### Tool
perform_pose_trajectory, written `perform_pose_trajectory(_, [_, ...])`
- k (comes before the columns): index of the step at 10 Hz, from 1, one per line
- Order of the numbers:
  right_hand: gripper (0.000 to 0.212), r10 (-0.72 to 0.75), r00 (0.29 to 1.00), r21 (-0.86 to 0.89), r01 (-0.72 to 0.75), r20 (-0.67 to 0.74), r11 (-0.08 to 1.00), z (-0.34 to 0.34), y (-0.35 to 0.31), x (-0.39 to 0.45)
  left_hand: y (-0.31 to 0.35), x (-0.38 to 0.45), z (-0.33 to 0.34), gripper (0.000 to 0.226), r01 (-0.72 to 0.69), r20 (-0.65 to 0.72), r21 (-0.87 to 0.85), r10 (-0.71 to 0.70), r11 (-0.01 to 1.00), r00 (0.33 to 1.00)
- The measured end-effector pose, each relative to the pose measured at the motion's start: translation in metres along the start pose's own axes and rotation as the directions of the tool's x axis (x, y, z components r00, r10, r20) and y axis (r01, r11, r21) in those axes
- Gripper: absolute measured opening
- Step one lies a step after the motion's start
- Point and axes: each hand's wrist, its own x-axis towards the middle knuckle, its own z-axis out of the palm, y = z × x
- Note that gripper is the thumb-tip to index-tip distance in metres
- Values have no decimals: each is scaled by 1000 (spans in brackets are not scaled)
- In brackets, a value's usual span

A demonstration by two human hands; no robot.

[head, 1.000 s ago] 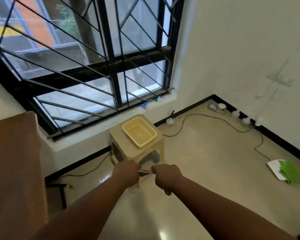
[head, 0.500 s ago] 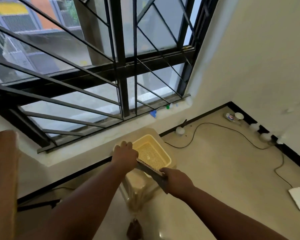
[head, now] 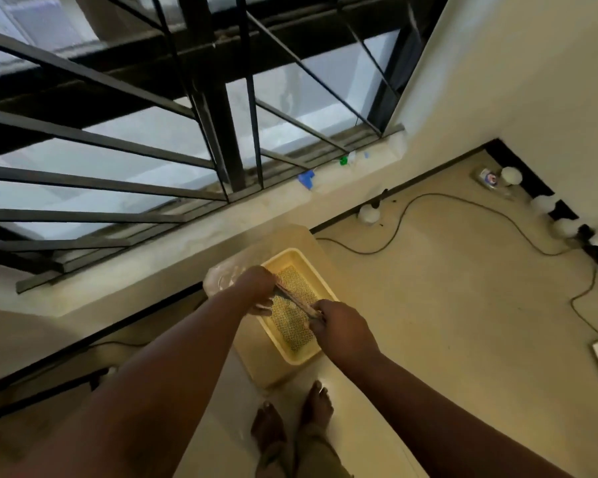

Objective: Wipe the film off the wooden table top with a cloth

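Both hands hold a twisted cloth (head: 292, 298) stretched taut between them above a yellow perforated tray (head: 302, 357). The left hand (head: 254, 288), at ten o'clock from the tray's centre, has its grip clamped on one end; the right hand (head: 340, 327), at three o'clock, is closed on the other. The tray sits on a beige stool (head: 304, 236) below the barred window (head: 221, 132).

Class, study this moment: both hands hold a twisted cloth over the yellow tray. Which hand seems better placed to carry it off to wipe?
Probably the right hand: it grips the twisted cloth at its near end, while the left hand reaches across over the yellow tray.
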Motion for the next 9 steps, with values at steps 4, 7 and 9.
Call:
perform_pose_trajectory(4, [28, 10, 970, -150, 27, 241, 988, 91, 18, 45, -10, 88, 38, 18, -109, -223, -239, 54, 965, 973])
perform_pose_trajectory(7, [40, 103, 975, -127, -78, 199, 989, 99, 27, 76, -22, 88, 47, 31, 36, -190, 907, 331, 419, 924])
perform_pose_trajectory(9, [36, 44, 938, -469, 131, 343, 874, 78, 12, 65, -44, 50, 33, 43, -46, -113, 948, 466, 315, 878])
